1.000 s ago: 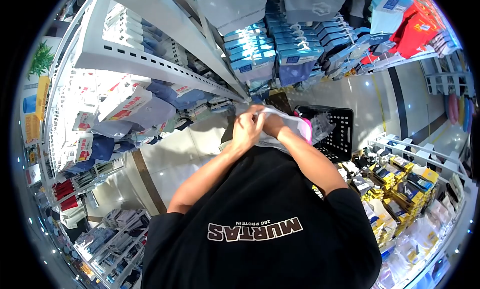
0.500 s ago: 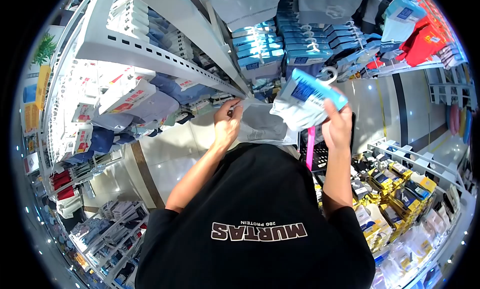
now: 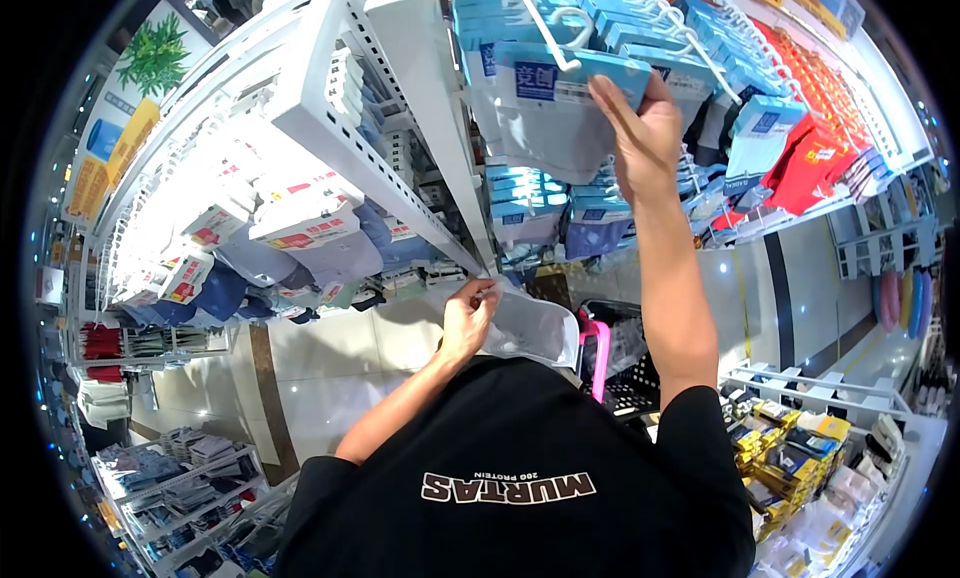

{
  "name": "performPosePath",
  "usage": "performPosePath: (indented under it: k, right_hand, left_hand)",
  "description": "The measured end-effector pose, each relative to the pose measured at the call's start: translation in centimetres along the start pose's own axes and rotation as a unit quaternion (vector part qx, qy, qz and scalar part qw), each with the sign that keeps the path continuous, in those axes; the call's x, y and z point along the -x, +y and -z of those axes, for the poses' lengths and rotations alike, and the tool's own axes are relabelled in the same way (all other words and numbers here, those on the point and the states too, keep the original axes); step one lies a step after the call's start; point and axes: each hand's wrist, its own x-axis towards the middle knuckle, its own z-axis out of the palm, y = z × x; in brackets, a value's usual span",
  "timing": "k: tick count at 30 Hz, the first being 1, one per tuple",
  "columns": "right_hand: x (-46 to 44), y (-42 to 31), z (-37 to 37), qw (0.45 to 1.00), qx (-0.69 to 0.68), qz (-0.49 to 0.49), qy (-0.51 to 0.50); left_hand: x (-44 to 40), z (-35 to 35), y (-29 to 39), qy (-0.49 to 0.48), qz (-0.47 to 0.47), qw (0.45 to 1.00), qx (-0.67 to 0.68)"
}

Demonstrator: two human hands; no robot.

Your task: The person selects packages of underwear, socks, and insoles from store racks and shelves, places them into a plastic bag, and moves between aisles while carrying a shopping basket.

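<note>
My right hand point(image 3: 645, 128) is raised to the rack and grips the edge of a pack of grey socks point(image 3: 560, 128) with a blue card header. The pack's white plastic hanger loop is at the tip of a white display hook point(image 3: 545, 33); whether it is fully on the hook I cannot tell. More blue-carded sock packs point(image 3: 640, 43) hang behind and beside it. Lower down, my left hand point(image 3: 470, 316) is closed, its fingers pinching the edge of a clear plastic bag point(image 3: 535, 328) in front of my body.
White perforated shelving point(image 3: 400, 178) rises at left, with white-carded packs point(image 3: 305, 218) hanging. Red packs point(image 3: 810, 163) hang at right. A black basket with a pink handle point(image 3: 600, 358) stands close to me. A bin of yellow-labelled packs point(image 3: 790, 458) is at lower right.
My right hand has moved up and forward, carrying the sock pack from above the bag to the rack hook. My left hand still holds the bag. The view has tilted upward.
</note>
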Motion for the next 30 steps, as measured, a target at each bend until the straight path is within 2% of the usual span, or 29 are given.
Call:
performPosePath:
  k: [1, 4, 5, 9, 11, 13, 14, 15, 16, 20, 22, 23, 24, 26, 27, 28, 30]
  right_hand:
    - [-0.5, 0.2, -0.6, 1.000, -0.017, 0.004, -0.016]
    - [-0.9, 0.7, -1.8, 0.994, 0.098, -0.040, -0.015]
    - [-1.2, 1.8, -1.9, 0.995, 0.095, -0.015, -0.024]
    - [-1.7, 3.2, -1.8, 0.997, 0.057, -0.057, 0.001]
    - [-1.3, 2.7, -1.4, 0.982, 0.178, -0.065, -0.009]
    - [-0.3, 2.8, -1.2, 0.965, 0.263, 0.011, 0.000]
    - [0.6, 3.6, -1.1, 0.957, 0.273, 0.101, 0.007]
    - [1.8, 3.7, -0.9, 0.958, 0.261, 0.119, 0.026]
    - [3.4, 3.2, -0.7, 0.926, 0.316, 0.199, 0.060]
    - [10.9, -1.5, 1.6, 0.918, 0.355, 0.168, 0.053]
    - [15.0, -3.0, 3.0, 0.980, 0.183, 0.000, 0.082]
    - [16.6, -4.1, 3.8, 0.982, 0.163, -0.032, 0.086]
    - [18.0, -5.3, 4.3, 0.984, 0.139, -0.063, 0.087]
    - [20.5, -7.8, 5.9, 0.970, 0.225, -0.083, 0.033]
    - [21.7, -8.6, 6.5, 0.955, 0.273, -0.117, 0.027]
    - [22.6, -9.4, 6.6, 0.940, 0.299, -0.155, 0.052]
    - [24.5, -10.3, 6.3, 0.921, 0.344, -0.141, 0.118]
  left_hand:
    - [0.2, 0.0, 0.5, -0.002, 0.001, 1.000, 0.003]
    - [0.7, 0.2, 1.2, -0.010, 0.010, 1.000, 0.006]
    - [0.7, 0.2, 1.0, -0.012, 0.010, 1.000, 0.004]
    - [0.7, -0.2, 1.7, -0.001, -0.021, 0.999, 0.034]
    - [0.8, -0.5, 2.7, -0.011, -0.022, 0.999, 0.031]
    - [1.0, -0.7, 4.0, -0.011, -0.002, 0.999, 0.040]
    - [1.0, -0.8, 4.8, -0.016, -0.007, 0.999, 0.042]
    - [0.8, -0.9, 4.8, -0.028, -0.014, 0.997, 0.069]
    - [0.7, -0.9, 4.8, -0.037, -0.013, 0.995, 0.093]
    - [0.7, -0.7, 7.6, -0.085, -0.044, 0.988, 0.120]
    - [0.7, -0.8, 8.9, -0.119, -0.056, 0.981, 0.144]
    - [0.5, -0.9, 9.5, -0.144, -0.058, 0.977, 0.145]
    - [0.2, -1.3, 10.8, -0.154, -0.095, 0.980, 0.088]
    - [-0.7, -3.3, 12.7, -0.218, -0.137, 0.965, 0.048]
    - [-0.9, -5.1, 13.1, -0.256, -0.125, 0.952, 0.116]
    - [-0.7, -6.4, 13.8, -0.310, -0.101, 0.932, 0.159]
    - [0.1, -9.5, 15.0, -0.386, -0.138, 0.896, 0.172]
